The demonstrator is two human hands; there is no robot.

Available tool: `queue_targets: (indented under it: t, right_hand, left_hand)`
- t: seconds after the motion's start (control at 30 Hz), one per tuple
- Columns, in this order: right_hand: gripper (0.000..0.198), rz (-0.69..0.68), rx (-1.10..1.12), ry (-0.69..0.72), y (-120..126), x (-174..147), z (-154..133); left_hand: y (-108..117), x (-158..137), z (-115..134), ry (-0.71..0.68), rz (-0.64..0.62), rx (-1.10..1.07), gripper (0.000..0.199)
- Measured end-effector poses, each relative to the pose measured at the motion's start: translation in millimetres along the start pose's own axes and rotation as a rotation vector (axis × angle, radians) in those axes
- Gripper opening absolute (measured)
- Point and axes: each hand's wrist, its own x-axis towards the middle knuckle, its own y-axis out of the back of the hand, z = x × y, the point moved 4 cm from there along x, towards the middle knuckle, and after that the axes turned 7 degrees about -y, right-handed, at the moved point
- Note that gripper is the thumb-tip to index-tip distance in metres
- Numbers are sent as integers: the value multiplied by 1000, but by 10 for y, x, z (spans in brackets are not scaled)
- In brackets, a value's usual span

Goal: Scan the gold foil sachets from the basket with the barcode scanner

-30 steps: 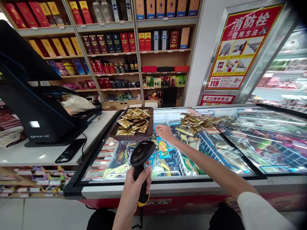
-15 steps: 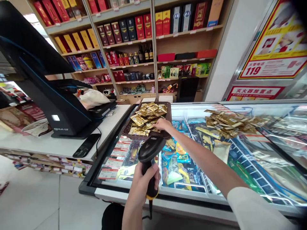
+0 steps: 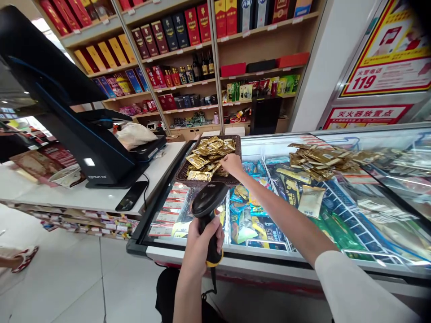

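My left hand (image 3: 204, 237) is wrapped round the grip of a black barcode scanner (image 3: 209, 200), held upright in front of the freezer with its head pointing toward the basket. A cable hangs from its yellow-trimmed base. Beyond it, my right hand (image 3: 232, 164) reaches over the right side of a brown woven basket (image 3: 208, 183). Its fingers are pinched on a small gold packet (image 3: 220, 171) among the many gold packets (image 3: 208, 152) heaped there; the fingertips partly hide it. The basket rests on the glass top of the freezer (image 3: 269, 257).
Another pile of gold packets (image 3: 319, 161) lies on the glass to the right. On the left counter stand a black checkout screen (image 3: 90, 139) and a black phone-like device (image 3: 132, 196). Shelves of boxed bottles (image 3: 175, 31) line the back. Someone's foot (image 3: 25, 259) shows at far left.
The view has shifted slightly, so the counter and freezer appear a little further right. My right hand stays at the basket's right side, and my left still holds the scanner.
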Motion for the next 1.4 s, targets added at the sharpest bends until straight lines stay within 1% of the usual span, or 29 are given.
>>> queue_targets:
  t: [0.07,0.17,0.23,0.33,0.4,0.5,0.6,0.67,0.77,0.83,0.9,1.0,1.07,1.13,1.23,1.4]
  right_hand:
    - [19,0,159,-30,141,-112,54]
    - [18,-23,355,-132,393,-282,237]
    - [14,-35,410,-175,581,-387,382]
    - [2,-44,528,-211,854,-514,593]
    - [11,-62,623,-217,1005,-575,718]
    - [21,-69,703,-181,1177,-629,901]
    - [30,-48,770,-139,1260,-643,1133]
    - [37,-14,852,-104,1265,-640,1317]
    - [45,81,954,-64,1241,-632,1598]
    - [45,125,940,-55,1229,-631,1733]
    - [44,163,904,-51,1245,-636,1799]
    - [42,223,901,-51,1314,-655,1788]
    - [40,261,910,-58,1362,-668,1746]
    - [39,290,928,-61,1396,-679,1706]
    - [38,311,970,-60,1425,-696,1669]
    - [37,346,1008,-58,1473,-735,1628]
  left_hand:
    - [-1,-17,46,-23,-17,50,32]
    - [-83,13,139,-70,-57,88,32]
    - [-193,78,207,-108,-85,84,32]
    - [-434,251,278,-152,-159,71,34]
    - [-622,412,287,-176,-215,64,35]
    - [-908,674,236,-199,-304,52,34]
    - [-1137,884,115,-211,-376,45,35]
    - [-1228,977,2,-214,-413,43,35]
    - [-1251,1079,-200,-213,-436,32,37]
    - [-1206,1137,-338,-209,-438,29,38]
    - [-1138,1183,-463,-204,-437,36,39]
    - [-1041,1213,-601,-190,-451,48,38]
    - [-1001,1210,-651,-172,-473,38,40]
    - [-979,1203,-669,-155,-489,10,44]
    - [-966,1204,-662,-140,-482,-37,48]
    - [-980,1205,-657,-131,-474,-54,44]
